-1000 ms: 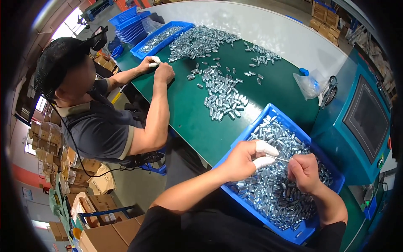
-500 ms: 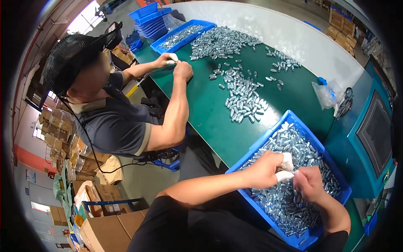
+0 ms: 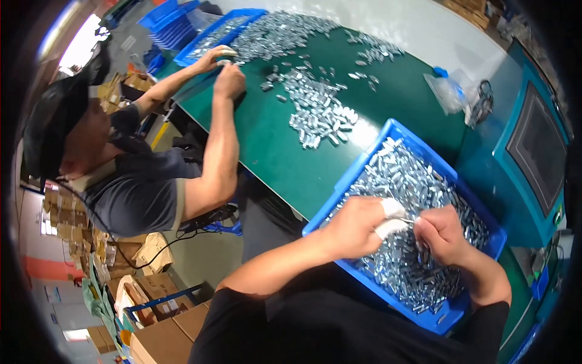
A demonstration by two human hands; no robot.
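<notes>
My left hand (image 3: pixel 356 228), with white covers on its thumb and forefinger, is closed in a pinch over a blue plastic bin (image 3: pixel 347 179). Right beside its fingertips, my right hand (image 3: pixel 444 235) is pinched too, thumb against forefinger. Whatever sits between the fingertips is too small and too hidden to make out. Below both hands the bin is filled with small shiny silver metal cylinders (image 3: pixel 394 168). More such cylinders lie in a loose heap (image 3: pixel 312 109) on the green tabletop (image 3: pixel 276 173), beyond the bin.
A co-worker (image 3: pixel 142 188) sits at the left, both hands over the table. Farther back are a larger pile of cylinders (image 3: pixel 282 31), a blue tray (image 3: pixel 185 53) and stacked blue baskets (image 3: pixel 176 35). A teal machine (image 3: pixel 515 164), scissors (image 3: pixel 485 97) and a plastic bag (image 3: pixel 447 92) stand right.
The view has shifted, so the table and co-worker appear farther left and higher. My hands stay pinched close together over the bin. The co-worker's hands have moved slightly apart.
</notes>
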